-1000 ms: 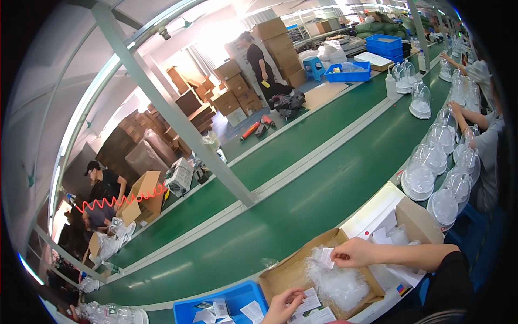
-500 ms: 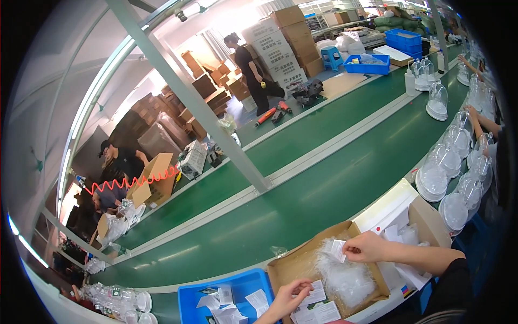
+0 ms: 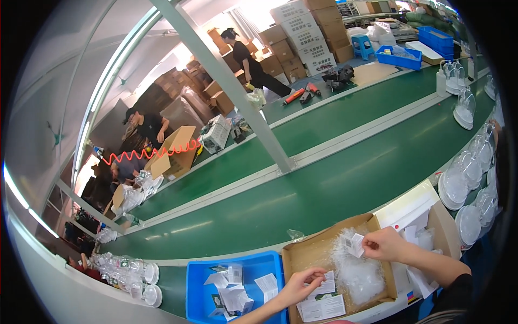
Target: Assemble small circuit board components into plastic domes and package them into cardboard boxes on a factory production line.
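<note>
While my right hand (image 3: 384, 245) pinches a small white packet (image 3: 354, 244) between thumb and fingers above the open cardboard box (image 3: 302, 254), my left hand (image 3: 299, 285) rests curled on the printed leaflets (image 3: 322, 302) at the box's near edge, fingertips closed on one sheet. The packet hangs just over a heap of clear plastic bags (image 3: 359, 272) that fills the middle of the box. Half a second ago my right hand held the same packet in much the same place, and my left hand was already down on the leaflets; what has shifted most is my head, so the whole scene now sits a little further left and lower. Just to the left of the box stands a blue plastic bin (image 3: 197, 286) with more white folded packets in it. Both sit on the bench at the edge of a green conveyor belt (image 3: 302, 194), which curves away past a slanted grey post (image 3: 237, 92). To my right, rows of clear plastic domes (image 3: 464, 178) line the bench. Across the belt, a person in black sits beside an open carton with a red coiled hose (image 3: 151, 154) strung before them, another in black bends by stacked cardboard boxes (image 3: 302, 27), and blue crates (image 3: 402, 56) stand further back.
</note>
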`<state>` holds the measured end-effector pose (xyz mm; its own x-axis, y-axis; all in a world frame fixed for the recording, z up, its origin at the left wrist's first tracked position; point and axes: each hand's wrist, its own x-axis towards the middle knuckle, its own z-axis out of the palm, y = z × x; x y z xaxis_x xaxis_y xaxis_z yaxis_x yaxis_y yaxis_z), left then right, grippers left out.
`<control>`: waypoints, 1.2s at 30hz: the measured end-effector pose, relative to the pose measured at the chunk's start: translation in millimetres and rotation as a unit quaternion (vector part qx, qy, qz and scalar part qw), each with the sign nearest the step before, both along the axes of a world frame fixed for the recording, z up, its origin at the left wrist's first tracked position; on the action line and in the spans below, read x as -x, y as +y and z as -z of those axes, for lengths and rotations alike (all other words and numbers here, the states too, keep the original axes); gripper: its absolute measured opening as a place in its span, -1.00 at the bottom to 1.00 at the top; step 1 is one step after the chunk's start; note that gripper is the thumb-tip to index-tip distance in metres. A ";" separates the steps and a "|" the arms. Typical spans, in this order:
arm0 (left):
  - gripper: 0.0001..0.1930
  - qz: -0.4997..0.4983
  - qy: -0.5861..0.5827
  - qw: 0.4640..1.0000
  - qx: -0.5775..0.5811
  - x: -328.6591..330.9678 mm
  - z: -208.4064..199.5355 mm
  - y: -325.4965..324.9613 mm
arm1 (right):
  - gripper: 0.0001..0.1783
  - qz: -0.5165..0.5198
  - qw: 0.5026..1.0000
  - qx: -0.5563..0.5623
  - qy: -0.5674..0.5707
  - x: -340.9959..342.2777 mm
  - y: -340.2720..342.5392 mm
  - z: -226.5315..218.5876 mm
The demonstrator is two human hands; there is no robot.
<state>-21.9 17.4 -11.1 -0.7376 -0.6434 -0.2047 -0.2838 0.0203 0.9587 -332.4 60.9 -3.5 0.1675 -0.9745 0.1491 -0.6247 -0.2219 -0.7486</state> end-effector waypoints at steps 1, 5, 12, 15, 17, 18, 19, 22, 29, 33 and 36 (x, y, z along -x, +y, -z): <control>-0.72 -0.005 -0.001 1.000 -0.001 0.8 -1.0 -0.2 | -0.87 -0.005 1.000 -0.001 -0.001 0.1 -0.4 -1.4; -0.73 0.006 -0.014 1.000 0.009 2.2 -7.0 -0.8 | -0.87 0.012 1.000 0.016 -0.004 0.5 0.7 3.4; -0.73 0.013 -0.013 1.000 -0.008 1.7 -3.7 -1.4 | -0.95 0.014 0.999 0.030 -0.009 1.3 0.0 3.1; -0.72 0.016 0.000 1.000 0.002 1.4 -5.5 -0.9 | -0.97 -0.005 0.999 0.031 -0.018 2.6 0.7 -1.0; -0.73 0.008 0.011 1.000 0.014 1.9 -4.1 -0.1 | -0.96 -0.012 0.999 0.039 -0.024 3.9 0.0 0.5; -0.74 0.004 0.023 0.999 0.024 2.0 -3.0 -0.6 | -0.95 -0.016 0.998 0.046 -0.030 4.5 -1.2 2.0; -0.74 0.000 0.023 0.999 0.024 1.8 -3.1 -1.2 | -0.95 -0.020 0.998 0.046 -0.030 4.7 -2.3 2.8; -0.73 0.000 0.020 1.000 0.017 2.2 -2.1 -2.3 | -0.92 -0.018 0.998 0.054 -0.026 5.7 -3.0 3.8; -0.71 0.020 0.008 1.000 0.010 1.2 -0.2 -1.9 | -0.93 -0.009 0.997 0.060 -0.049 3.9 1.2 2.1; -0.71 0.021 0.011 1.000 0.010 2.4 -0.7 -2.5 | -0.93 0.004 0.996 0.057 -0.071 3.1 1.0 2.6; -0.72 0.021 0.004 1.000 0.007 1.8 -1.2 -1.7 | -0.95 0.010 0.996 0.050 -0.079 0.4 2.8 -0.7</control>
<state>-23.7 15.8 -9.9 -0.7657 -0.6147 -0.1895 -0.2745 0.0458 0.9605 -332.7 63.8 -2.8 0.1149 -0.9564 0.2687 -0.5067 -0.2891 -0.8122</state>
